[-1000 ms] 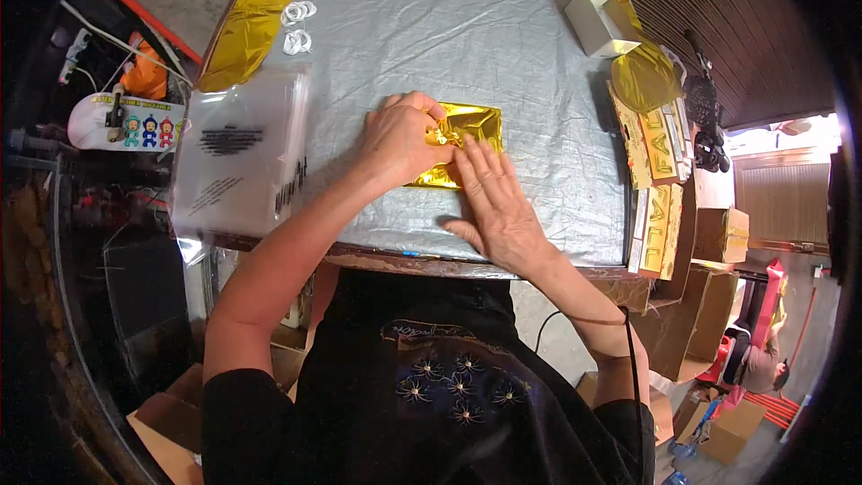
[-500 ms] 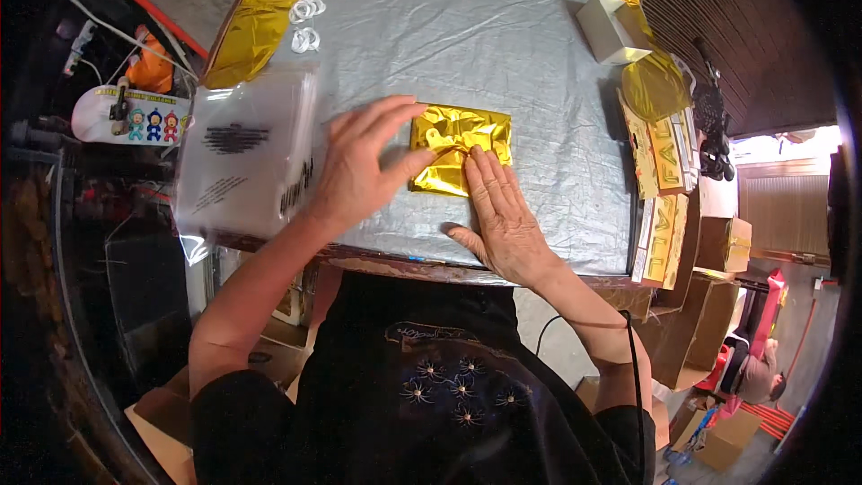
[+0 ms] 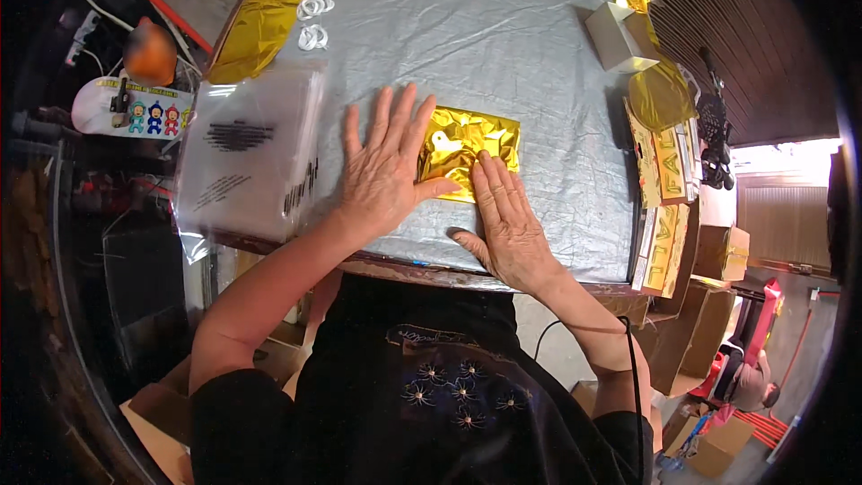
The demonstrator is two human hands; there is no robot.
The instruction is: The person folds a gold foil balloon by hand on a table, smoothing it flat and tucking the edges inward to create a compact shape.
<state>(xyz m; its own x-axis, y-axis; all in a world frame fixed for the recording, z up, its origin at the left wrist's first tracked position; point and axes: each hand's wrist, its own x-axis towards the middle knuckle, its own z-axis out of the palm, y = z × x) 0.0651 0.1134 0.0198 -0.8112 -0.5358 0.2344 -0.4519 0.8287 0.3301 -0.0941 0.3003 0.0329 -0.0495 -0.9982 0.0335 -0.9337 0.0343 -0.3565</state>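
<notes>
Touching gold foil (image 3: 471, 133) w/ L+R hands (image 3: 377, 181) (image 3: 516, 238).

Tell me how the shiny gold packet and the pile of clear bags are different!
The gold packet is shiny and crinkly, while the pile of clear bags is see-through with black marks. The gold packet is smaller; the pile of clear bags takes up more room. The gold packet lies near the middle, but the pile of clear bags lies at the left. Both lie on the silver-covered table.
</notes>
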